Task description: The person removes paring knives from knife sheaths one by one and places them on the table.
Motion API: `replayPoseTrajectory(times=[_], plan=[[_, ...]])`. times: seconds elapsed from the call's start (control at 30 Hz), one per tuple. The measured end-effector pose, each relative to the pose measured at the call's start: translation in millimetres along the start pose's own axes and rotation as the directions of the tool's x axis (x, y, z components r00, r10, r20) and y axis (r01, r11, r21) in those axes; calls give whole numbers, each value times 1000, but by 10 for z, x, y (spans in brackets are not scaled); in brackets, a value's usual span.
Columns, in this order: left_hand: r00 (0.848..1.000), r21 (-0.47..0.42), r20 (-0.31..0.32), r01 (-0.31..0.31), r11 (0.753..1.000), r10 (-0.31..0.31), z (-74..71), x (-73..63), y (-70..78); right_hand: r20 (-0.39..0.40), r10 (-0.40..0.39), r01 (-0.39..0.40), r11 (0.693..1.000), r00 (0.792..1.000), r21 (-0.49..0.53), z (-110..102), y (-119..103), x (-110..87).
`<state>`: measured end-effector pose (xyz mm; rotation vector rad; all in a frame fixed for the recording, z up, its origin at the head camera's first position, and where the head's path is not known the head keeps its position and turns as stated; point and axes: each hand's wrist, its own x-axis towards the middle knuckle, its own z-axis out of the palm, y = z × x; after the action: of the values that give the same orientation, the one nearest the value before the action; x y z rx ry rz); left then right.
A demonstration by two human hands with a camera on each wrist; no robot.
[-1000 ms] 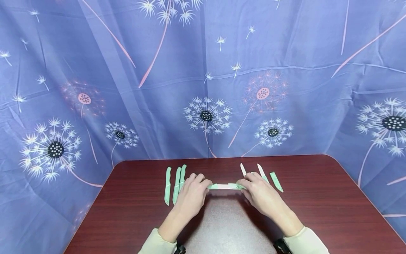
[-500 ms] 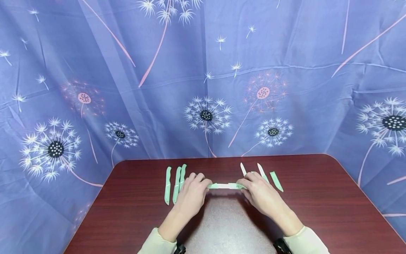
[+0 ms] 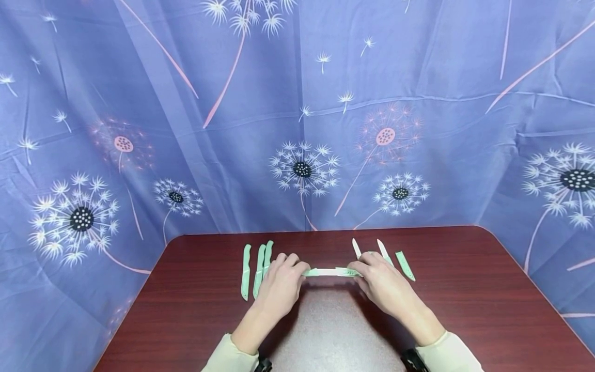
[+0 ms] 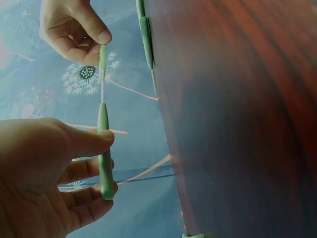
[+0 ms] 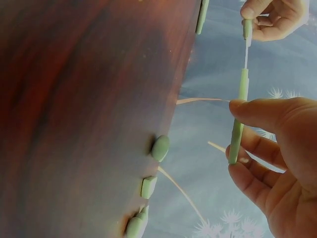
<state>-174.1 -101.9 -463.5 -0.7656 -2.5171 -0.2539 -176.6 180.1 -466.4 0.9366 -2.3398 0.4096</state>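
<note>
My left hand (image 3: 281, 284) grips a small paring knife by its light green handle (image 4: 105, 163), thumb on one side and fingers on the other. The white blade (image 3: 327, 272) points right, its front part inside a light green sheath (image 5: 241, 111). Pinching that sheath is my right hand (image 3: 386, 289), thumb against fingers. A stretch of bare blade shows between handle and sheath in all three views. Knife and sheath lie in one line, held above the table between the hands.
Several green sheathed knives (image 3: 245, 271) lie side by side left of my left hand. Behind my right hand are two bare white blades (image 3: 384, 250), handles partly hidden. A loose green sheath (image 3: 405, 266) lies to their right. A patterned blue curtain (image 3: 232, 170) hangs behind the dark red table (image 3: 488, 289).
</note>
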Motion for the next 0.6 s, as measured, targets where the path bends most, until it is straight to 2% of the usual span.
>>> replayPoseTrajectory(times=[0.6], plan=[[1000, 18, -21, -3, 1000, 3, 12, -14, -20, -6, 2, -2, 1000, 1000, -10, 2, 9, -7]])
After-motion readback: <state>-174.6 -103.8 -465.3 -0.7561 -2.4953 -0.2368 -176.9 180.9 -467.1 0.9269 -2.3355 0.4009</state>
